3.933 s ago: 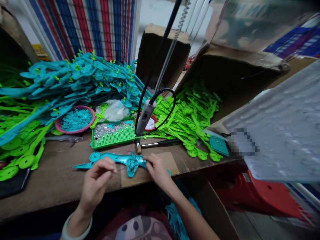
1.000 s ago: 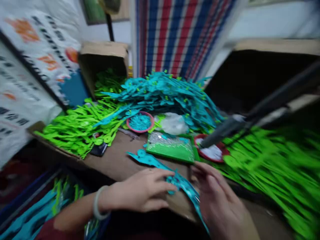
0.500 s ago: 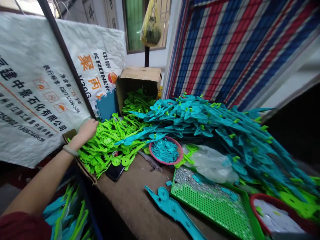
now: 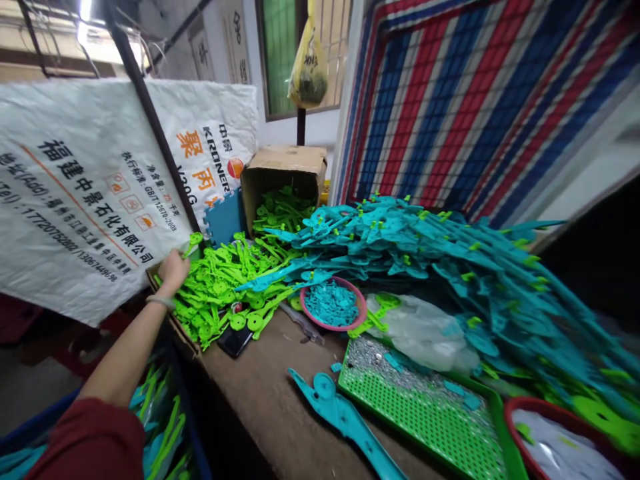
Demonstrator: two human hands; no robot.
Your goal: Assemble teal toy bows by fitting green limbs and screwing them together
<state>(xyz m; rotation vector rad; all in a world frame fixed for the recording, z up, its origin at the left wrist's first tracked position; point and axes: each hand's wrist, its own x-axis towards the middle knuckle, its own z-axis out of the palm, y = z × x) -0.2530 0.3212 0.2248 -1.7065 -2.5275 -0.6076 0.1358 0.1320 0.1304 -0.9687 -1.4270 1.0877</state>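
Observation:
My left hand [image 4: 175, 272] is closed on a bright green plastic piece [image 4: 193, 243], a thin stem with a round end that sticks up past the fingers. It is at the left side of a heap of similar green pieces [image 4: 220, 280] in a low cardboard box [image 4: 185, 341]. A single blue plastic piece [image 4: 345, 417], long with a round disc near its tip, lies on the brown table [image 4: 260, 387]. My right hand is out of view.
A large stack of blue pieces [image 4: 400, 240] fills the back right. A pink bowl [image 4: 364, 313] of small blue parts, a green perforated tray [image 4: 420, 413] of small metal bits and a red bowl [image 4: 515, 427] stand in front. A phone [image 4: 235, 341] lies by the heap.
My left hand has risen slightly from the heap's edge, and a green piece now shows in its fingers. The camera view has shifted a little.

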